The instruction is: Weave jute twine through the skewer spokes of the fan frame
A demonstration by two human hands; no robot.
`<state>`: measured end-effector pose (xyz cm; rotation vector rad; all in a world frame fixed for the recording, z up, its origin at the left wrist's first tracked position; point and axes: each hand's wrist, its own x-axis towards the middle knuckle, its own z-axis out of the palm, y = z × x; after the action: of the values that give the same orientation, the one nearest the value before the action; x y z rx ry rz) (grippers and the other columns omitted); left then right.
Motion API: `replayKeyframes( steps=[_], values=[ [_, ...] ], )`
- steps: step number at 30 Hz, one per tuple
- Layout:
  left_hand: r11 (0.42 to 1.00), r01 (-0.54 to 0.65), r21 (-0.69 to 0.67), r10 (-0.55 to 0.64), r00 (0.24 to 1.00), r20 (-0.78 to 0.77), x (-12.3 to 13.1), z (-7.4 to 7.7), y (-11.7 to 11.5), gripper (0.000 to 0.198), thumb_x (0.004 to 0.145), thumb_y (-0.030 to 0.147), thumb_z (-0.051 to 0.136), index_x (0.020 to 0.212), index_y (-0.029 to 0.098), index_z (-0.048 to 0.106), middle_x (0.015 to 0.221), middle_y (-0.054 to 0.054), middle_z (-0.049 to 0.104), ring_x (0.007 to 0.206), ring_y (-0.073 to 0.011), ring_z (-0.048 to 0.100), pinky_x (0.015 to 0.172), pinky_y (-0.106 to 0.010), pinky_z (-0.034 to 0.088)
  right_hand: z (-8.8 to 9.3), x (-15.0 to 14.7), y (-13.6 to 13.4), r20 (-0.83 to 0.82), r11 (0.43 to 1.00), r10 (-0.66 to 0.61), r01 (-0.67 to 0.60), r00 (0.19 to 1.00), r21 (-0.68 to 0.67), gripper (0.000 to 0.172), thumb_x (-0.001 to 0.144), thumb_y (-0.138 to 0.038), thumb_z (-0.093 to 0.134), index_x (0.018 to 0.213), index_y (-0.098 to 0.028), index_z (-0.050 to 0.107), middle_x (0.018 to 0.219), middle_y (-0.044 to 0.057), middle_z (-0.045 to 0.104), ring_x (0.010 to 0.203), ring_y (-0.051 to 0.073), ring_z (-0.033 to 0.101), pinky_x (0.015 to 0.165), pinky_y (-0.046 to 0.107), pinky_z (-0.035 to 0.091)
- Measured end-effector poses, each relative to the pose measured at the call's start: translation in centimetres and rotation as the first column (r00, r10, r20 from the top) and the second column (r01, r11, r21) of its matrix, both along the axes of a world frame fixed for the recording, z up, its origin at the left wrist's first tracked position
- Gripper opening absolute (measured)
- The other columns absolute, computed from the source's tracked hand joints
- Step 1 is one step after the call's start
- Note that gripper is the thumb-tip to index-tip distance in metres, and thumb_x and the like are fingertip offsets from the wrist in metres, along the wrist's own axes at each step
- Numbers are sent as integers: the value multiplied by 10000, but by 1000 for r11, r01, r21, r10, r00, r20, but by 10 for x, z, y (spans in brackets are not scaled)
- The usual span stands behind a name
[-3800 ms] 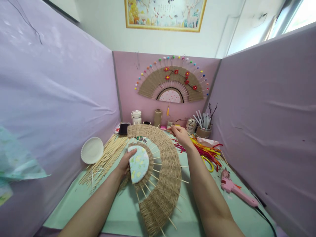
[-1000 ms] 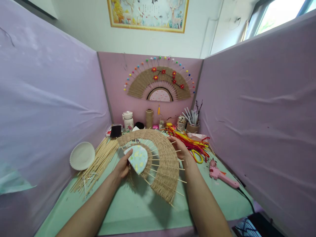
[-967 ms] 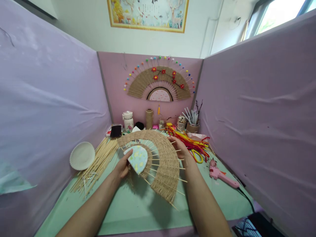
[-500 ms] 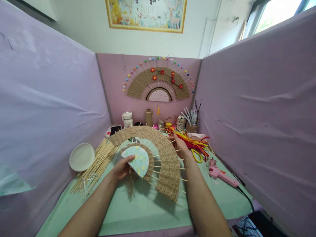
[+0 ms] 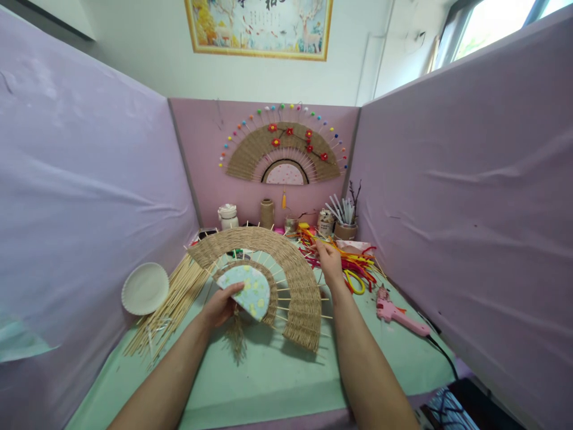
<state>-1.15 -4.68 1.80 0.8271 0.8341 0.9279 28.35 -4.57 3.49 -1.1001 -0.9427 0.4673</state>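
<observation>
A woven twine fan (image 5: 301, 280) with thin sticks poking past its outer edge is held up at a tilt over the table. My left hand (image 5: 221, 304) grips its half-round centre, covered in pale blue floral cloth (image 5: 248, 289), thumb on the front and fingers behind. Frayed twine (image 5: 236, 340) hangs below that hand. My right hand (image 5: 329, 263) is just beyond the fan's upper right edge, fingertips drawn together in a pinch. What they hold, if anything, is too small to make out. Red, orange and yellow pipe cleaners (image 5: 356, 263) lie right behind it.
Left on the green tabletop (image 5: 268, 388) are a white dish (image 5: 145, 288) and loose thin sticks (image 5: 179, 292). To the right lies a pink glue gun (image 5: 400, 313) with its cord. Jars and a twine spool (image 5: 267, 213) line the back, below a finished fan (image 5: 286, 149).
My right hand has come away from the fan's outer edge, and its fingers have drawn into a pinch. The fan stays in my left hand, tilted slightly differently. The view has shifted a little.
</observation>
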Motion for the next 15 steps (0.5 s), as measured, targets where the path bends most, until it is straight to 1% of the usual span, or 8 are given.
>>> replayKeyframes(
  steps=[2,4,7,9,11,13,15],
  values=[
    [1000,-1,9,1,1000,-19,0,-1,0,320,784,105,624,1102,81,602,764,-121,746,628,-210,707,523,-245,545,1,-1,-3,56,1000,-21,20,998,24,453,777,-581,559,671,-158,683,606,20,621,578,151,500,562,276,387],
    [1000,0,15,0,1000,-20,0,-1,0,398,783,122,633,1175,88,575,811,-132,751,690,-227,720,570,-257,560,1,-2,-5,84,999,-16,13,996,33,446,798,-564,545,679,-158,688,631,24,637,597,156,511,588,281,399],
    [1000,-14,23,14,1000,16,1,1,-1,418,799,121,613,1212,86,551,838,-133,752,720,-224,724,606,-258,568,0,-2,-5,89,999,12,-16,996,40,441,800,-560,547,678,-165,701,641,27,647,629,164,531,616,284,412],
    [999,-26,26,25,999,44,1,2,-1,396,812,107,592,1205,86,551,798,-113,752,671,-209,718,585,-252,565,0,-2,-4,51,999,34,-36,998,34,442,783,-577,559,674,-176,707,652,30,653,631,165,532,603,283,408],
    [999,-35,23,34,997,67,2,3,-2,383,817,97,581,1199,91,554,739,-86,745,609,-195,706,545,-242,555,1,-2,-3,-20,998,64,-64,998,19,458,755,-610,573,663,-182,709,632,33,640,600,156,516,560,278,388],
    [999,-47,15,46,995,91,2,3,-2,390,811,87,585,1200,98,557,734,-75,744,610,-191,706,559,-240,557,2,-1,-3,-117,993,120,-121,986,-2,489,726,-650,580,653,-182,705,580,28,602,540,139,480,500,269,351],
    [998,-59,12,58,992,108,2,3,-1,386,805,83,590,1189,98,564,769,-85,749,646,-194,713,588,-243,562,4,0,-2,-209,979,195,-204,958,-25,519,706,-683,574,653,-182,700,542,19,564,481,118,431,443,258,300]
  ],
)
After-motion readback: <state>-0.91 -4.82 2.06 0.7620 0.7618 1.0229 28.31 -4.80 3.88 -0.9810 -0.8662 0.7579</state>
